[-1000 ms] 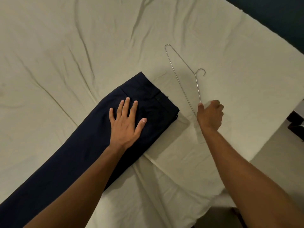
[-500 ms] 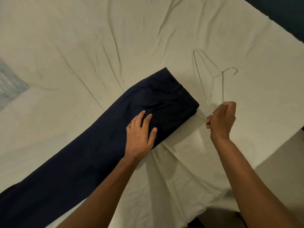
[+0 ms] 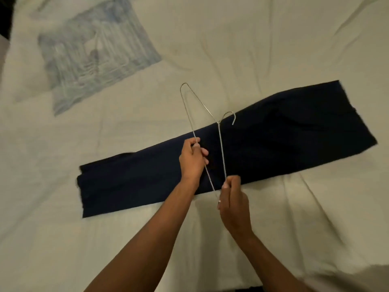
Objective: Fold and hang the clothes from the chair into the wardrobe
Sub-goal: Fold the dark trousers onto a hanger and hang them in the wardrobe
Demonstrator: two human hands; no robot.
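My left hand has left the folded trousers; now both it and my right hand pinch the wire hanger above them, ready for threading.

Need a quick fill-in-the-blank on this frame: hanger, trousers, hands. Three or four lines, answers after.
1. Both hands hold the wire ____.
2. The left hand grips the hanger along its long straight ____.
3. The dark folded trousers lie on the ____.
4. The right hand pinches the hanger's near ____.

Missing words: hanger; bar; bed; corner
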